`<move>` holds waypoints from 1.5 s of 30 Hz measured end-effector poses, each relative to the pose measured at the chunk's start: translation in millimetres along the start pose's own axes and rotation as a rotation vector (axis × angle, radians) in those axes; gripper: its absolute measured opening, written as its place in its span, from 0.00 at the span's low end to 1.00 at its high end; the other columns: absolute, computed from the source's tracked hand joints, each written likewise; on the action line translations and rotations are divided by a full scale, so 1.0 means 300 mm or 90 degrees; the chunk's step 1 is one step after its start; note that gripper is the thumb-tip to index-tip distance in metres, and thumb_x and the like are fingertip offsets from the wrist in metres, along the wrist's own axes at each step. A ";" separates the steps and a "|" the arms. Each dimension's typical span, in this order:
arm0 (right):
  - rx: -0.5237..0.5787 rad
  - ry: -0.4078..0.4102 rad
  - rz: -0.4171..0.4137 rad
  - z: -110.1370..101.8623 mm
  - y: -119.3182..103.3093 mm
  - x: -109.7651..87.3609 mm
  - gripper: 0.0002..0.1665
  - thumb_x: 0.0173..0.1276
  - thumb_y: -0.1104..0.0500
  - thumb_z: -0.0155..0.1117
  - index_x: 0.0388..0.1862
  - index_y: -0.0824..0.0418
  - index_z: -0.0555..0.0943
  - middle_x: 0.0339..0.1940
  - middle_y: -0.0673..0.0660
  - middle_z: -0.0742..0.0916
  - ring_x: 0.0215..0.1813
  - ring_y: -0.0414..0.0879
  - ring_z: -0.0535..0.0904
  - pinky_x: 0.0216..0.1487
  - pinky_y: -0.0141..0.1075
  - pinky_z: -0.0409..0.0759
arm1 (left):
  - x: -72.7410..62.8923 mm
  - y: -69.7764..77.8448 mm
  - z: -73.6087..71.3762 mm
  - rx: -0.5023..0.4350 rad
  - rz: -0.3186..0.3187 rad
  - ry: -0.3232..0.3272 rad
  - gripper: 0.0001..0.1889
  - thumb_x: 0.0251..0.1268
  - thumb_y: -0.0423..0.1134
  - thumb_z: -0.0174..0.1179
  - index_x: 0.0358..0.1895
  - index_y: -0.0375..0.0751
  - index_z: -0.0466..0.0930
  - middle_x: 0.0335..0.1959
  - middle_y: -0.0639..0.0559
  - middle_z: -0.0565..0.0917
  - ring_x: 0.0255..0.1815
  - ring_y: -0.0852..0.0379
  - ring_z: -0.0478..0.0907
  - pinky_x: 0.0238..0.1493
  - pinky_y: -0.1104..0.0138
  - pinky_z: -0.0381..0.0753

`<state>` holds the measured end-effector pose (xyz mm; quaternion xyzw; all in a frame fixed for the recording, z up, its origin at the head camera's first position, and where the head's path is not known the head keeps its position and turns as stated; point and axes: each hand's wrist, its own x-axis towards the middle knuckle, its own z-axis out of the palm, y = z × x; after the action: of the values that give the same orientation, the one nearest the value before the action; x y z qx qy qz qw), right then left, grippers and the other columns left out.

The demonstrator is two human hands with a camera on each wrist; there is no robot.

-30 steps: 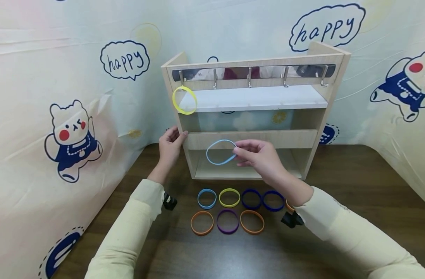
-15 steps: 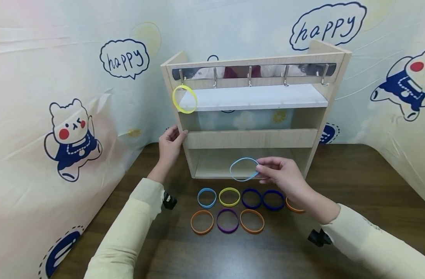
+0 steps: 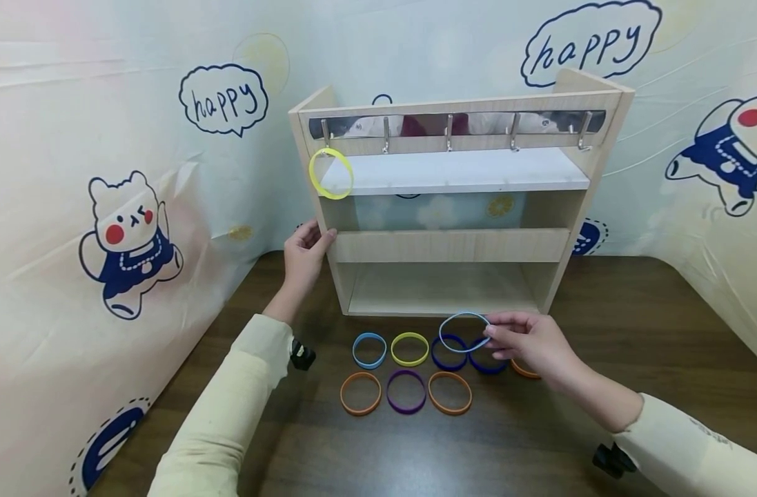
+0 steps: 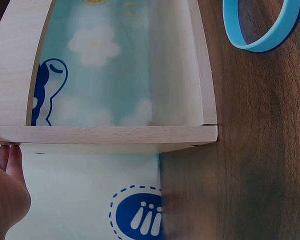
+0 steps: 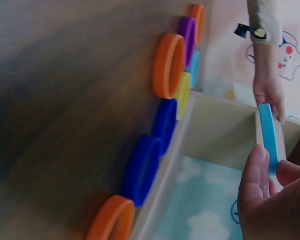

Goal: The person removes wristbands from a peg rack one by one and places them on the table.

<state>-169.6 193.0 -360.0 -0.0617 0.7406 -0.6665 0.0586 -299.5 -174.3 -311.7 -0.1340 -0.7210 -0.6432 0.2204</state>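
My right hand (image 3: 533,342) pinches a light blue silicone wristband (image 3: 465,313) between thumb and fingers. The band hangs in the air in front of the shelf's base, overlapping two dark blue wristbands (image 3: 488,370) in the head view. In the right wrist view the same light blue band (image 5: 268,132) appears edge-on. My left hand (image 3: 303,262) grips the left side panel of a wooden shelf rack (image 3: 453,246), thumb at its front edge; in the left wrist view, fingers (image 4: 14,162) touch the panel's outer face. A yellow wristband (image 3: 314,181) hangs from the leftmost hook.
On the table (image 3: 366,455) lie two rows of wristbands: a light blue one (image 3: 355,352), a yellow one (image 3: 409,364), a purple one (image 3: 406,411), and several orange ones (image 3: 361,412). Several metal hooks (image 3: 449,134) line the rack's top rail. A printed curtain (image 3: 229,179) hangs behind.
My right hand has moved down and to the right with the light blue wristband, from in front of the rack to over the table's back row. My left hand stays on the side panel.
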 end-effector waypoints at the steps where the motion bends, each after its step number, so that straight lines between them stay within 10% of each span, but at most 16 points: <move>1: -0.004 0.002 0.005 -0.005 0.007 -0.007 0.21 0.69 0.64 0.63 0.55 0.79 0.75 0.39 0.59 0.87 0.40 0.51 0.85 0.39 0.39 0.83 | 0.000 -0.001 0.001 -0.001 0.000 -0.001 0.20 0.66 0.35 0.62 0.59 0.28 0.76 0.56 0.32 0.78 0.49 0.54 0.78 0.50 0.65 0.78; 26: -0.026 0.029 0.083 -0.081 0.192 -0.143 0.25 0.70 0.64 0.62 0.59 0.81 0.71 0.44 0.65 0.86 0.39 0.49 0.85 0.38 0.39 0.83 | -0.001 0.003 0.013 0.001 0.035 0.013 0.19 0.65 0.31 0.62 0.56 0.25 0.77 0.51 0.32 0.81 0.45 0.57 0.79 0.45 0.69 0.78; 36: -0.033 0.023 0.113 -0.095 0.219 -0.174 0.25 0.70 0.64 0.62 0.58 0.81 0.71 0.41 0.65 0.86 0.39 0.50 0.85 0.38 0.41 0.83 | 0.041 -0.107 0.001 -0.001 0.035 0.032 0.20 0.64 0.38 0.65 0.57 0.34 0.79 0.51 0.41 0.83 0.47 0.55 0.79 0.47 0.68 0.79; 45: -0.032 -0.012 0.117 -0.099 0.239 -0.179 0.24 0.70 0.63 0.61 0.57 0.81 0.71 0.43 0.65 0.86 0.42 0.51 0.85 0.39 0.41 0.83 | 0.026 -0.061 0.004 -0.002 0.029 0.019 0.21 0.65 0.35 0.63 0.57 0.27 0.77 0.52 0.36 0.81 0.47 0.56 0.79 0.47 0.68 0.79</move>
<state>-122.6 238.6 -428.0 -0.0008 0.7590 -0.6390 0.1248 -315.3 -176.2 -323.8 -0.1411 -0.7134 -0.6412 0.2450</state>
